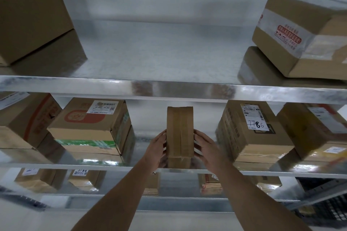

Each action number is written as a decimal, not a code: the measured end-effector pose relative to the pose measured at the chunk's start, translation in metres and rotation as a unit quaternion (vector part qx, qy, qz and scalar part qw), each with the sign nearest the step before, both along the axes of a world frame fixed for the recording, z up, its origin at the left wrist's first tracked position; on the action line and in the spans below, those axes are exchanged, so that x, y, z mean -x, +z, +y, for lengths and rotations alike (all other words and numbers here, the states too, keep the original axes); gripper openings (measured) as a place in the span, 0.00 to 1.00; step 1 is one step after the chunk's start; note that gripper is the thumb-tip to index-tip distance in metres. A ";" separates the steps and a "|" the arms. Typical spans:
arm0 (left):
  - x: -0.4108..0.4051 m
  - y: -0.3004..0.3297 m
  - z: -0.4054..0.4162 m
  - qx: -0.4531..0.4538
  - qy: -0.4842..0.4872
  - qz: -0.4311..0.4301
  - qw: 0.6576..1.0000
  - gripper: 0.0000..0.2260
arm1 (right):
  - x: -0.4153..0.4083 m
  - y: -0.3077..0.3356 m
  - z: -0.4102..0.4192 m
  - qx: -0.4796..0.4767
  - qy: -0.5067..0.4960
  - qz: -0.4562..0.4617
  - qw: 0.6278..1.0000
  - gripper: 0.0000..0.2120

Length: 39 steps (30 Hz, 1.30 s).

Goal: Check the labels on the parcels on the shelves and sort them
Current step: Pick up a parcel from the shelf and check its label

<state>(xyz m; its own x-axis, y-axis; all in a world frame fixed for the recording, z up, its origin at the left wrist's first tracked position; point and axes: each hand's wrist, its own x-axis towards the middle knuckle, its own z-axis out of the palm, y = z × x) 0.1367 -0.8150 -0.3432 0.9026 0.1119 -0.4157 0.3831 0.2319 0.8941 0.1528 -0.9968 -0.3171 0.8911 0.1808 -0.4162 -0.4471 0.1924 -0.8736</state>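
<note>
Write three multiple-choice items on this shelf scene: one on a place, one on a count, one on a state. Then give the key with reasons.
1. Where is the narrow parcel the hands hold?
A. top shelf
B. middle shelf
C. floor

2. How many hands touch it?
A. none
B. one
C. two

3. What is written by hand on the white label to its right?
A. 7786, with 77 struck through
B. 1234
C. nothing

Key:
B, it stands upright on the middle shelf.
C, the left hand and right hand press its two sides.
A, black marker digits show there.
</note>
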 end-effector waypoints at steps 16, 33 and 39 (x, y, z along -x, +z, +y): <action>0.002 0.001 0.002 -0.007 -0.007 -0.007 1.000 0.15 | 0.000 0.002 0.003 0.015 -0.001 0.007 1.000 0.09; 0.002 0.021 0.008 0.037 0.034 -0.047 0.998 0.08 | -0.009 0.011 0.016 0.061 -0.020 -0.023 0.998 0.08; 0.002 0.018 0.011 0.075 0.015 -0.065 0.995 0.17 | -0.002 0.006 0.014 0.053 -0.027 -0.018 0.998 0.17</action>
